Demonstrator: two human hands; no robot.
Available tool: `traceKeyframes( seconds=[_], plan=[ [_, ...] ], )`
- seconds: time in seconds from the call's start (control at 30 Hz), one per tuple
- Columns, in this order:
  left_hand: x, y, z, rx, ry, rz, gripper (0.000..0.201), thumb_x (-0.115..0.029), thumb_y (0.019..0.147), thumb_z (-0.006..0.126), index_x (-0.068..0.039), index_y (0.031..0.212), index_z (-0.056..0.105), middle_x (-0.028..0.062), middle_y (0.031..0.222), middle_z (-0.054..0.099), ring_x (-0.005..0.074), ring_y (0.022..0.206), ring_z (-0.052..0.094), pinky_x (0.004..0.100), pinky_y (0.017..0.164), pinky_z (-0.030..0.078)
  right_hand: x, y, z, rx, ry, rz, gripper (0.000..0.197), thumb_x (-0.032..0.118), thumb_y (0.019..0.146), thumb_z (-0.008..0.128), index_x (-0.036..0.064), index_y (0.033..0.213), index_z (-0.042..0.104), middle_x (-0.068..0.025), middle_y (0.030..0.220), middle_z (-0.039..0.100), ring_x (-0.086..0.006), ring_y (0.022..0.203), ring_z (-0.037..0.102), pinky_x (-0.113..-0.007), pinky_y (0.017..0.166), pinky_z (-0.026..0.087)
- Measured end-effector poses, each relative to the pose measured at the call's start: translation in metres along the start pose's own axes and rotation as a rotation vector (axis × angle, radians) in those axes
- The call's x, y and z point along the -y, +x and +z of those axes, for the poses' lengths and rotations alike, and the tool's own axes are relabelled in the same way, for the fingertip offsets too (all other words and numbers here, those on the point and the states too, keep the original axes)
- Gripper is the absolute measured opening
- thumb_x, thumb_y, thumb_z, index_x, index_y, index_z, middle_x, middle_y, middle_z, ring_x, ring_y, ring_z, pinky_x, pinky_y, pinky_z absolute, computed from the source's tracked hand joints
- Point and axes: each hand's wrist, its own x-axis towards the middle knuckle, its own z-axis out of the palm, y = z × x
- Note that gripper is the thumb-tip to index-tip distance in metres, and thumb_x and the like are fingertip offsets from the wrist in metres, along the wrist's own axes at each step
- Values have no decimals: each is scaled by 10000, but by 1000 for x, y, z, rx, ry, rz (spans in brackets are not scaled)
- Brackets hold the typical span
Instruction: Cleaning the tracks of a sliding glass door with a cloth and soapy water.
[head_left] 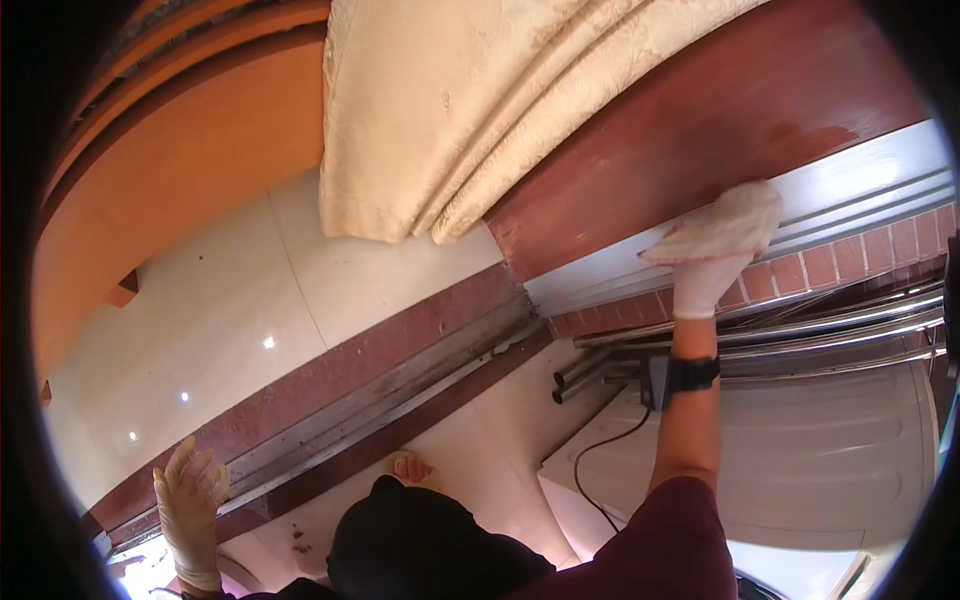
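My right hand (703, 283), in a pale glove, reaches out at the upper right. Pressed under it is a beige cloth (735, 215), spread over the white grooved track (590, 275) where it meets the reddish-brown wooden panel (640, 190). Its fingers are mostly covered by the cloth. A darker, wet-looking patch (820, 140) marks the panel to the right of the cloth. Low on the left, my left hand (190, 505) is raised in a pale yellowish glove. Its fingers are stretched and somewhat apart, with nothing in them.
A cream curtain (430, 120) hangs at the top beside orange wooden furniture (200, 150). A sill with a metal track (360, 410) crosses the tiled floor (250, 270). Shiny metal tubes (840, 330) and a white ribbed panel (800, 450) lie near my right forearm, with a black cord (580, 470).
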Motion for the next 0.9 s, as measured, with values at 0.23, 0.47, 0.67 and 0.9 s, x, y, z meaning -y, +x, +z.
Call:
traceKeyframes(
  seconds=[0.23,0.47,0.67,0.9],
  plan=[
    [-1,10,19,-47,107,-32,716,-636,953,331,-77,1391,423,152,1297,506,255,1119,533,371,979,415,36,-95,72,359,793,51,150,112,883,490,10,922,592,-138,1041,598,-295,905,574,-363,817,475],
    [-4,5,6,-49,74,46,714,-638,943,364,-84,1386,442,135,1277,528,223,1074,547,340,957,444,86,-196,122,98,1005,849,119,71,921,475,28,1014,535,-40,978,537,-178,945,526,-320,870,446],
    [0,1,-8,-80,95,23,713,-630,953,345,-74,1390,433,131,1273,531,216,1072,555,336,955,458,66,-209,79,713,789,420,216,48,853,524,-26,1055,537,-91,1064,564,-198,1014,530,-318,947,416],
    [14,12,-13,-58,88,-20,669,-582,977,343,-60,1386,433,112,1256,544,200,1065,560,330,940,470,117,-169,94,893,725,469,223,155,735,629,-10,883,647,-231,920,631,-357,951,604,-407,901,457]
  ],
)
